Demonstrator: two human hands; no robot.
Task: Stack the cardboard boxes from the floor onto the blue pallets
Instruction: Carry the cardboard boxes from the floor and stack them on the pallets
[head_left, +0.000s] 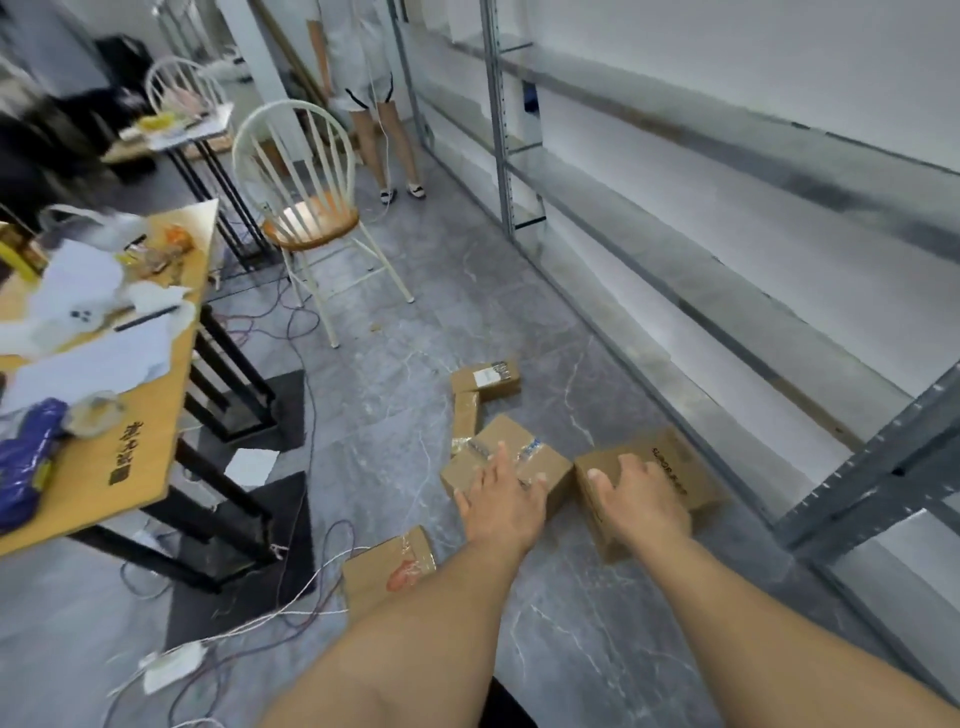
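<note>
Our left hand (506, 501) lies spread on the taped box (506, 465), fingers straight, thumb down its near side. Our right hand (641, 499) rests the same way on the printed box (649, 491) just beside it, fingers loose, gripping nothing yet. Both boxes sit on the floor (597, 623) near the rack (857, 478).

We judge the risk is lifting one box in each hand with such flat contact: either could slip or tip, and the glossy tape gives the left palm poor hold. The printed box stands close to the rack's post, so swinging it up may knock the metal.

Three more boxes lie around: a labelled box (485, 379), a narrow box (466, 413) touching it, and a near box (387, 569) under our left forearm. Loose cables (291, 613) trail beside that one and could snag our feet. No blue pallets show here. A chair (306, 208), a cluttered surface (156, 441) and another person (374, 93) crowd the way behind.
</note>
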